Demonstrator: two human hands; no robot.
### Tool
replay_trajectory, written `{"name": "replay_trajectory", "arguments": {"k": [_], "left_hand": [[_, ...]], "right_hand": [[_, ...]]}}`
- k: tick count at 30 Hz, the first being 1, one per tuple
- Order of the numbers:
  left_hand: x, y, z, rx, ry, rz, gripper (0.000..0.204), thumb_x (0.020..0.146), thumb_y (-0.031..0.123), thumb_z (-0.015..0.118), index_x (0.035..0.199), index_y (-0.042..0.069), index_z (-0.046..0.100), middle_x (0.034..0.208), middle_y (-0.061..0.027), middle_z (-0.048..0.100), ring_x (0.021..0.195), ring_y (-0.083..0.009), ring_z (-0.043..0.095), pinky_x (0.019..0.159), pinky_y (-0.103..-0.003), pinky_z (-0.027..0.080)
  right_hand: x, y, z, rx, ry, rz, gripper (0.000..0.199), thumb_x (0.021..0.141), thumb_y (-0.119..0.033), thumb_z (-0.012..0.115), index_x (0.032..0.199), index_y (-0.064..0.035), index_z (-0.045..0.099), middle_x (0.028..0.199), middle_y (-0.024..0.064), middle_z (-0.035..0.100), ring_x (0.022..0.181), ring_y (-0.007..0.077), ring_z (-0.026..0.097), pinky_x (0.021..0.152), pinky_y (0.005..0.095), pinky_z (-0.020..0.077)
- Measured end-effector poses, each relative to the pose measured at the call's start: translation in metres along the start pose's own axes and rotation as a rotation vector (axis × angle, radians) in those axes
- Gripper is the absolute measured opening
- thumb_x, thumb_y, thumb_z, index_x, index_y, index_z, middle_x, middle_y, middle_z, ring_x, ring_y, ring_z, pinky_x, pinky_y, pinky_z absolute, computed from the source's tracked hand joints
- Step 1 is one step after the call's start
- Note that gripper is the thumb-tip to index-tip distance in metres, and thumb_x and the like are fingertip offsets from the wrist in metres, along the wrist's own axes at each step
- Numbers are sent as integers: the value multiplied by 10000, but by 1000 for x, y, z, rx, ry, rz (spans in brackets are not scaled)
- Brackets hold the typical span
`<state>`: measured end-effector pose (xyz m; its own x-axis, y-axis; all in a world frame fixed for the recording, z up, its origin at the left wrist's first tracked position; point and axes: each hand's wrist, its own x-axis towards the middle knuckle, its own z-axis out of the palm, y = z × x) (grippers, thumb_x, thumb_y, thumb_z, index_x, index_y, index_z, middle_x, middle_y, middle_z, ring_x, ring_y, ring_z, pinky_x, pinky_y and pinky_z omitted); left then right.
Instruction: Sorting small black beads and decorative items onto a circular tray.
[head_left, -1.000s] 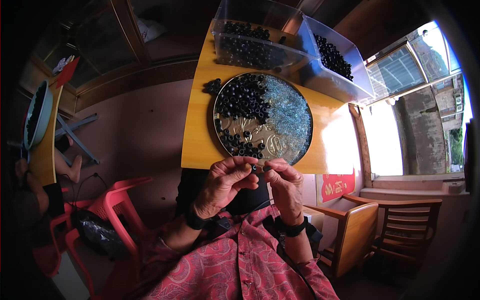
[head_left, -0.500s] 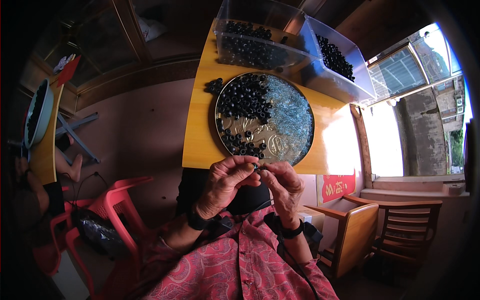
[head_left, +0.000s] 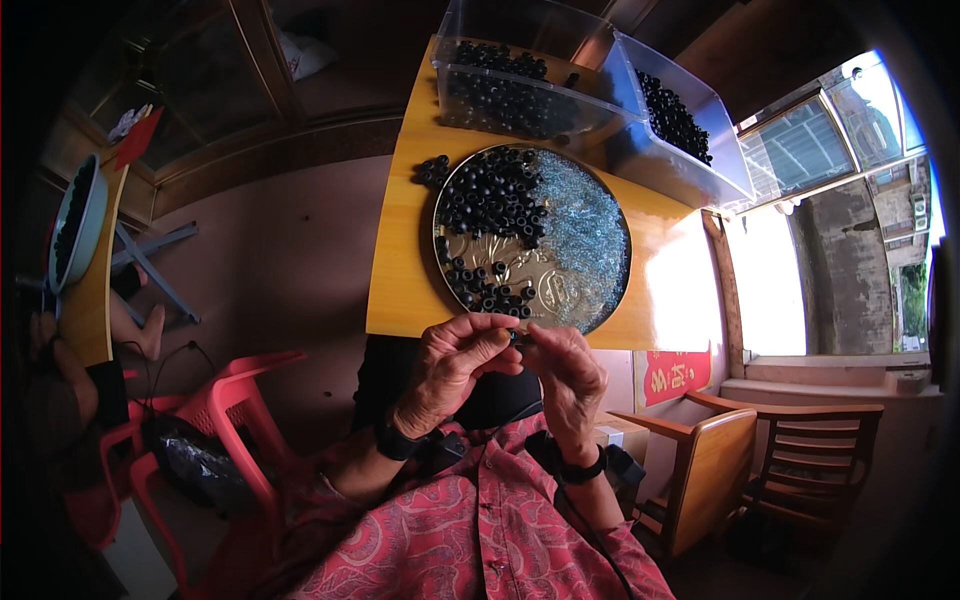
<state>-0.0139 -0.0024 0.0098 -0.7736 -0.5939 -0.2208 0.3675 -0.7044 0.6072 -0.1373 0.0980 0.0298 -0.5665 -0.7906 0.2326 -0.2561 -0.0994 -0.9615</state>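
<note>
Just over the near edge of a round metal tray (head_left: 520, 272), my left hand (head_left: 455, 365) pinches a small black part with a bluish glint (head_left: 514, 337) between thumb and forefinger. My right hand (head_left: 570, 380) meets it from the right, its thumb and fingertips pressed together at the part; what they grip is too small to make out. On the tray, small black ring-shaped parts (head_left: 495, 195) are heaped at the left and near side. Tiny clear-bluish pieces (head_left: 580, 225) cover its right side.
Beyond the tray, clear plastic bins (head_left: 645, 120) hold more black parts on the yellow wooden table (head_left: 395, 275). A few black parts (head_left: 430, 172) lie left of the tray. Red plastic chairs (head_left: 245, 420) stand at left, a wooden chair (head_left: 715, 470) at right. Another person's foot (head_left: 153, 335) shows far left.
My right fingers have shifted slightly and straightened upward beside the part. My left hand keeps its pinch almost unmoved. The tray and bins look the same.
</note>
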Motion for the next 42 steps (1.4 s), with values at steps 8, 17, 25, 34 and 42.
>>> {"name": "replay_trajectory", "arguments": {"k": [8, 17, 25, 34, 42], "left_hand": [[-2, 1, 1, -80, -31, -33, 227, 949, 106, 596, 1148, 0, 628, 888, -88, 696, 827, -156, 693, 778, -306, 594], [-3, -1, 1, -145, -32, -59, 225, 951, 93, 588, 1154, 5, 627, 935, -85, 695, 834, -163, 698, 789, -305, 594], [-3, -3, 2, -110, -41, -58, 218, 951, 93, 587, 1149, 13, 633, 937, -85, 695, 827, -159, 698, 784, -288, 590], [-2, -4, 3, -81, -11, -58, 206, 937, 77, 601, 1123, -3, 642, 928, -99, 687, 798, -164, 692, 738, -294, 604], [-1, -7, 4, -46, -16, -38, 223, 949, 100, 594, 1149, 8, 630, 922, -90, 697, 815, -163, 700, 769, -282, 591]], "right_hand": [[-2, -4, 3, 379, 48, 291, 147, 890, 34, 622, 1034, 14, 639, 977, 34, 599, 898, 113, 580, 768, 234, 460], [-3, 5, 1, 439, 55, 228, 132, 882, 45, 635, 1006, 4, 657, 994, 26, 574, 960, 123, 584, 869, 254, 466], [-2, 2, 5, 421, 66, 212, 146, 873, 42, 647, 1012, 4, 671, 993, 22, 565, 957, 114, 560, 871, 249, 448], [-3, 4, 5, 405, 69, 198, 160, 865, 41, 657, 1018, 0, 680, 1006, 24, 558, 959, 118, 557, 868, 250, 447], [-4, 6, 5, 397, 79, 198, 158, 861, 38, 663, 1014, 1, 683, 998, 23, 552, 953, 118, 546, 865, 249, 439]]}}
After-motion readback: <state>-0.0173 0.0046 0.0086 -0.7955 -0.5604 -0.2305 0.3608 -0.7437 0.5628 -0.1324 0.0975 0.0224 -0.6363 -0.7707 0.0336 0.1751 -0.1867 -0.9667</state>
